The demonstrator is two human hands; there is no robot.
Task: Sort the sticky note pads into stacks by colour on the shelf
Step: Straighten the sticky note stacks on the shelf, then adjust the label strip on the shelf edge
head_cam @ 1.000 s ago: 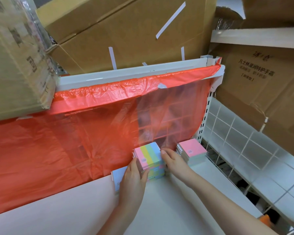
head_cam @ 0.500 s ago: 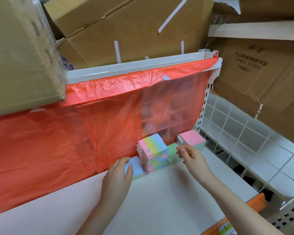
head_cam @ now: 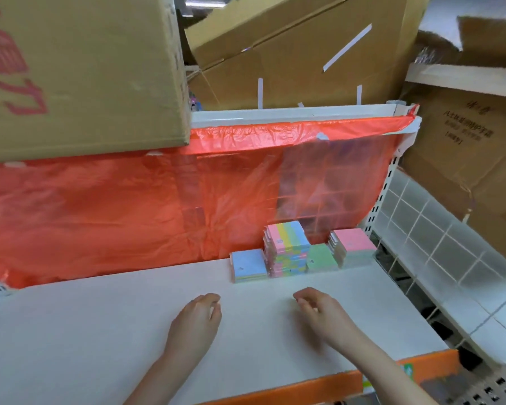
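Observation:
Sticky note pads stand in a row at the back of the white shelf (head_cam: 129,331), against the red plastic sheet. From left to right: a low blue stack (head_cam: 249,268), a tall rainbow-striped stack (head_cam: 288,247), a low green stack (head_cam: 321,257) and a pink-topped stack (head_cam: 353,246). My left hand (head_cam: 197,320) hovers over the shelf in front of the blue stack, fingers loosely curled, holding nothing. My right hand (head_cam: 322,312) hangs in front of the green stack, also loosely curled and empty. Both hands are well clear of the pads.
A red plastic sheet (head_cam: 114,214) hangs from the upper shelf rail (head_cam: 289,114) behind the pads. Cardboard boxes (head_cam: 79,71) overhang at top left and fill the back and right. A white wire grid panel (head_cam: 438,244) stands right of the shelf. The shelf front has an orange edge (head_cam: 304,387).
Both hands have let go of the stacks and drawn back toward me, away from the pads. The view has shifted back, showing more of the shelf front.

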